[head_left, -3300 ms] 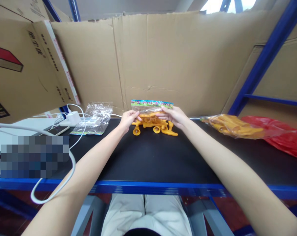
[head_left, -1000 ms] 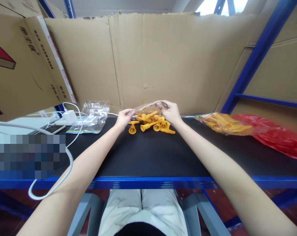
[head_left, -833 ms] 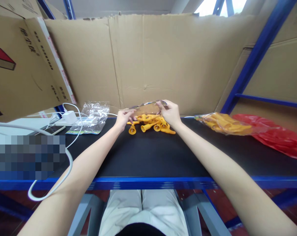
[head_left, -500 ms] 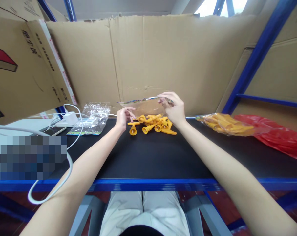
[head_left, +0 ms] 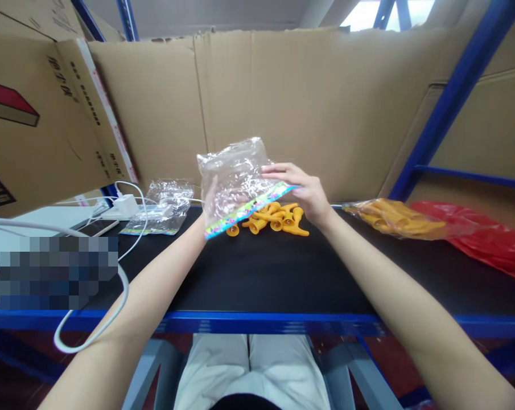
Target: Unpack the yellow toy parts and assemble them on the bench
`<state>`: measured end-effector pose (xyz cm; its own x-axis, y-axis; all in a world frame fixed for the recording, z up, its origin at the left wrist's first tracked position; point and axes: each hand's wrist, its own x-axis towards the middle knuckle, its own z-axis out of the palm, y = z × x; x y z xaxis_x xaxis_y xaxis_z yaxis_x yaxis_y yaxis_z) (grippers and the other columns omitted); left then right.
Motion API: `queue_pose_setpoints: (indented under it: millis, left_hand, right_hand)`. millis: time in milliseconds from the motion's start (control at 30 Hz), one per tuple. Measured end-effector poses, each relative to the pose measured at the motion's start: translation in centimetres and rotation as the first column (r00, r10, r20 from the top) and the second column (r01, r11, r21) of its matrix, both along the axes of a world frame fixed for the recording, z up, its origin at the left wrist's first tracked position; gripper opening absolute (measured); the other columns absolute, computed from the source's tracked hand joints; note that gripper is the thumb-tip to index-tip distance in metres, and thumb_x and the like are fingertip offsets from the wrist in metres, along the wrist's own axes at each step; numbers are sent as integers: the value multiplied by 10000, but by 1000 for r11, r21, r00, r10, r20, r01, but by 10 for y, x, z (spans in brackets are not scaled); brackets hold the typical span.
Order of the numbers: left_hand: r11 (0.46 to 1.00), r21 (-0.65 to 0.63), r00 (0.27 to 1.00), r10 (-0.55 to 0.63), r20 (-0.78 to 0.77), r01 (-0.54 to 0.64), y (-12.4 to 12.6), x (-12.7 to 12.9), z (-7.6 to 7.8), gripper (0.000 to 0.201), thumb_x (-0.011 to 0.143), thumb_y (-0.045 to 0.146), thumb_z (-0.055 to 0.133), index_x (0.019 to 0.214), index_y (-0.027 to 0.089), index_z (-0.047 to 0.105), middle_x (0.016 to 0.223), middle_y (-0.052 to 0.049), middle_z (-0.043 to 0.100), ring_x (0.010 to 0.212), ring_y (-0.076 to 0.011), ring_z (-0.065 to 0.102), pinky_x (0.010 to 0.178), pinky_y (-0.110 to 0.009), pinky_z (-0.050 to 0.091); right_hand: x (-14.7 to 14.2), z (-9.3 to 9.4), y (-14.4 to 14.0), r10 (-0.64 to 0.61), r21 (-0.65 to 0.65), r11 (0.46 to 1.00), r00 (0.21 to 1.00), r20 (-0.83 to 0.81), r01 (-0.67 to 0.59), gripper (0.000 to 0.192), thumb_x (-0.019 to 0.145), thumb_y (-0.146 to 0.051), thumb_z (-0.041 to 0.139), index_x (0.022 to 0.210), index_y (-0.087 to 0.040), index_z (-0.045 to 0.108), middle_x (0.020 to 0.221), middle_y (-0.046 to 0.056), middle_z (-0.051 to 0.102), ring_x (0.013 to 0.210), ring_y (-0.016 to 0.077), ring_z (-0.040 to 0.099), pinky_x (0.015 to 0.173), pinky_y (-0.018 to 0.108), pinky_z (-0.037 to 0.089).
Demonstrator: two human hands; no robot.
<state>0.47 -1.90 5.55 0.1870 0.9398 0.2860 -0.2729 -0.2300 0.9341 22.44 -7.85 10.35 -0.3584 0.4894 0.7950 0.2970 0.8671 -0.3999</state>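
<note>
A clear plastic bag [head_left: 235, 171] with a colourful printed strip along its lower edge hangs tilted above the table. My right hand [head_left: 302, 191] grips the bag's right end, thumb and fingers closed on the strip. Behind the film is my left hand [head_left: 214, 199], blurred through the plastic, so its grip does not show clearly. Below and partly hidden by the bag lies a pile of yellow-orange plastic pieces [head_left: 278, 217], horn-shaped with round cup-like ends.
On the right, a filled clear bag of similar yellow pieces [head_left: 394, 219] lies beside a red plastic bag [head_left: 491, 239]. A second clear bag [head_left: 165, 208], a white charger [head_left: 126, 206] and a looping white cable [head_left: 124, 285] are at left. Cardboard [head_left: 325, 114] stands behind.
The bag has swung over from edge-on, its clear face and printed strip now turned toward me. It now covers my left hand and part of the yellow pile.
</note>
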Motion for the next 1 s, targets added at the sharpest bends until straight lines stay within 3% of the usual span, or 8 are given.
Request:
queue_pose_setpoints:
  millis: [133,200,300,467,600,667,733,1000]
  left_hand:
    - [998,61,973,-27,231,13,14,-7,-1,695,786,736,306,970,141,614,866,-143,660,785,-243,637,600,-353,522]
    - [997,-17,982,76,172,-74,23,-11,-6,649,790,705,362,936,123,610,826,-142,659,674,-204,626,553,-327,500]
    - [964,-91,965,257,56,-252,31,-14,-13,318,781,457,578,863,149,591,765,-59,656,485,-99,536,476,-253,440]
    - [959,-54,961,277,-6,-277,31,-10,-18,128,772,272,620,776,155,571,642,13,610,426,-66,494,418,-200,383]
    - [989,3,986,151,-68,-151,27,-4,-19,190,779,331,634,841,154,606,594,23,584,416,-68,485,413,-194,370]
    - [993,-3,988,115,-102,-116,27,-1,-21,217,798,367,616,842,154,614,572,23,566,411,-64,468,403,-186,345]
    - [989,-16,984,146,-101,-148,28,2,-23,249,820,402,589,796,155,605,530,33,519,393,-56,432,386,-179,303]
    - [953,52,951,302,-59,-299,31,8,-28,340,828,474,554,676,170,530,436,69,347,336,-49,318,367,-198,249]
  right_hand:
    - [2,-15,21,18,-35,999,995,100,-14,367,805,-562,520,956,-282,705,1106,34,622,1098,217,538,977,431,392]
    - [3,-25,30,-75,-53,995,992,106,81,322,807,-514,547,886,-249,711,1000,47,650,1006,209,576,938,418,418]
    - [2,-38,43,-141,-95,984,986,89,150,277,815,-446,557,774,-213,701,857,50,659,846,189,606,854,387,461]
    - [1,-50,62,-212,-254,955,949,-235,151,258,749,-346,640,960,-198,643,1097,88,605,874,171,606,802,346,497]
    - [2,-53,71,-284,-593,805,868,-408,-16,267,749,-330,649,962,-187,577,1004,100,626,780,169,627,671,327,541]
    - [2,-54,72,-249,-689,712,870,-426,-134,157,771,-311,628,834,-182,564,871,86,636,705,159,622,616,312,545]
    - [2,-56,71,-239,-718,672,864,-444,-183,134,776,-278,621,731,-185,535,758,58,621,624,137,595,573,293,536]
    - [-2,-62,74,-382,-608,794,773,-506,-6,278,786,-425,584,643,-196,520,584,-16,541,476,95,497,514,256,452]
